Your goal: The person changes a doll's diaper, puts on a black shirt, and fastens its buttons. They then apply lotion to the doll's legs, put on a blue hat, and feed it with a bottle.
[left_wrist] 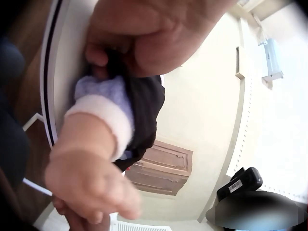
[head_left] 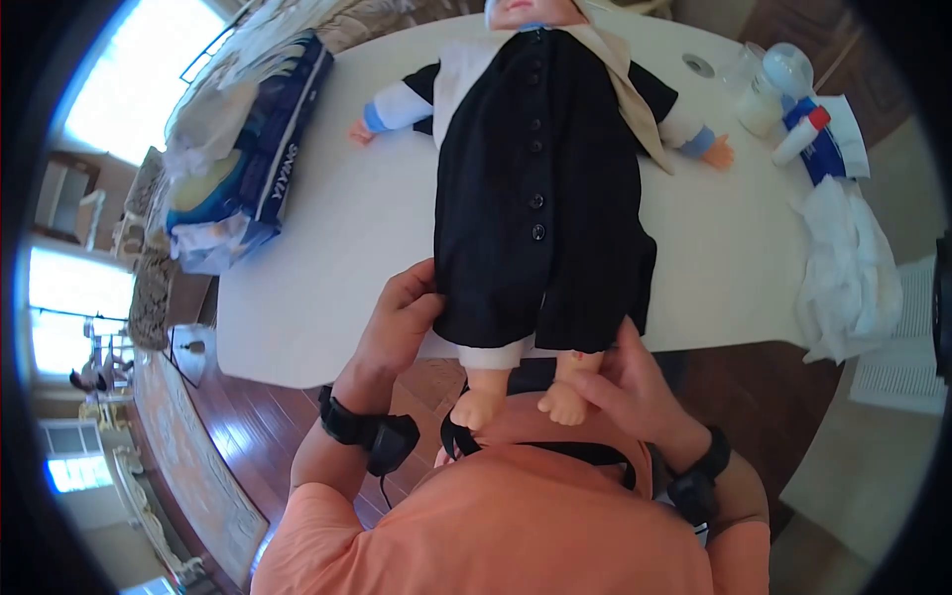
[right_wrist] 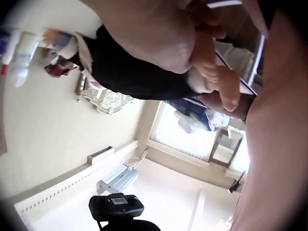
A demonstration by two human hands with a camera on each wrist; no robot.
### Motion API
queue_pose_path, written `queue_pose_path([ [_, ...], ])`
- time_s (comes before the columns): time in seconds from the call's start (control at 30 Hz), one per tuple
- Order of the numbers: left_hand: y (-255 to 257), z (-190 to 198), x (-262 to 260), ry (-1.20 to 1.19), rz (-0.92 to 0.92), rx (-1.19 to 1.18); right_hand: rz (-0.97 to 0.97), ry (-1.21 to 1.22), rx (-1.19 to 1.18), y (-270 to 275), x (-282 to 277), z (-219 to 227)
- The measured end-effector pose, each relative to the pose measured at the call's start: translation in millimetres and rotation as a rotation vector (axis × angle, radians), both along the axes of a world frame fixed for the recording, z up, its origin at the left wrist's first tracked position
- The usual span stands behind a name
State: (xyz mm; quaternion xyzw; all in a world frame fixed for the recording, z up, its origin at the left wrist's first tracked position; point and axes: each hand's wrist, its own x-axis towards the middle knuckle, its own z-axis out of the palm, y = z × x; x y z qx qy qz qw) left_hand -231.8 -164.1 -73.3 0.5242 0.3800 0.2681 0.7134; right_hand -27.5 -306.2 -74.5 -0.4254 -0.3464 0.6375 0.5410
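A baby doll (head_left: 483,389) lies face up on the white table, feet toward me, in a black buttoned gown (head_left: 496,178) over white clothing with blue cuffs. My left hand (head_left: 402,317) pinches the gown's lower left hem between thumb and curled fingers; dark cloth shows there in the left wrist view. At the opposite corner of the hem is my right hand (head_left: 645,382), its fingertips at the cloth edge. Its thumb lies spread over the doll's ankle, beside the bare foot (head_left: 563,405). A cream collar piece (head_left: 620,89) hangs down over the gown's chest and shoulder.
An opened blue diaper pack (head_left: 293,149) stands on the table (head_left: 327,268) at the left. Along the right side are a baby bottle (head_left: 764,109), a red-capped white tube (head_left: 801,137), a blue packet (head_left: 828,154) and crumpled white cloth (head_left: 848,258). The table's near edge runs under the doll's legs.
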Motion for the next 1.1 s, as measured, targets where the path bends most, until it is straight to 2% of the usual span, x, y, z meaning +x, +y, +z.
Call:
queue_pose_path([
  [0.07, -6, 1, 6, 0.019, 0.040, 0.042, 0.031, -0.050, 0.128, 3, 4, -5],
  [0.13, -12, 10, 9, 0.052, 0.081, 0.071, 0.063, 0.088, -0.071, 5, 7, 6],
  [0.23, -21, 26, 9, 0.157, 0.038, 0.044, 0.043, 0.131, -0.097, 11, 8, 14],
  [0.3, -23, 29, 5, 0.266, -0.068, 0.104, 0.068, 0.176, -0.126, 10, 11, 15],
  [0.33, -23, 29, 4, 0.265, -0.052, 0.114, 0.079, 0.215, -0.158, 10, 13, 15],
  [0.43, -21, 22, 1, 0.454, -0.195, 0.294, 0.202, 0.213, -0.239, 11, 23, 13],
  [0.53, -22, 13, 9, 0.530, -0.215, 0.435, 0.300, 0.140, -0.224, 11, 34, 10],
  [0.6, -20, 25, 10, 0.588, -0.238, 0.468, 0.331, 0.109, -0.262, 10, 43, 9],
  [0.67, -7, 37, 9, 0.867, -0.331, 0.683, 0.400, -0.051, -0.086, 7, 52, -5],
  [0.7, 1, 37, 8, 0.820, -0.195, 0.765, 0.400, -0.058, -0.081, 7, 56, 1],
  [0.73, 11, 34, 8, 0.757, -0.040, 0.802, 0.379, -0.169, -0.117, 6, 58, 12],
  [0.77, 25, 30, 6, 0.613, 0.039, 0.713, 0.352, -0.278, -0.155, 4, 59, 17],
  [0.8, 38, 24, 6, 0.464, 0.111, 0.621, 0.340, -0.283, -0.153, 1, 64, 13],
  [0.83, 47, 17, 8, 0.451, 0.099, 0.630, 0.278, -0.565, -0.073, -4, 73, 6],
  [0.87, 56, 9, 12, 0.404, 0.167, 0.593, 0.205, -0.847, 0.005, -7, 76, 3],
  [0.9, 66, 4, 17, 0.354, 0.231, 0.552, 0.180, -0.857, -0.002, -6, 74, 4],
  [0.93, 76, -1, 23, 0.336, 0.213, 0.557, -0.081, -0.960, 0.128, -5, 71, 7],
  [0.97, 86, -5, 28, 0.269, 0.304, 0.420, -0.342, -1.053, 0.258, -4, 68, 9],
  [1.0, 95, -9, 33, 0.206, 0.389, 0.280, -0.361, -1.065, 0.250, -2, 68, 1],
  [1.03, 105, -12, 37, 0.196, 0.367, 0.284, -0.475, -1.144, 0.294, 3, 71, -15],
  [1.07, 115, -15, 42, 0.172, 0.445, 0.307, -0.592, -1.223, 0.335, 5, 71, -25],
  [1.1, 126, -18, 45, 0.146, 0.524, 0.328, -0.603, -1.340, 0.411, 6, 68, -26],
])
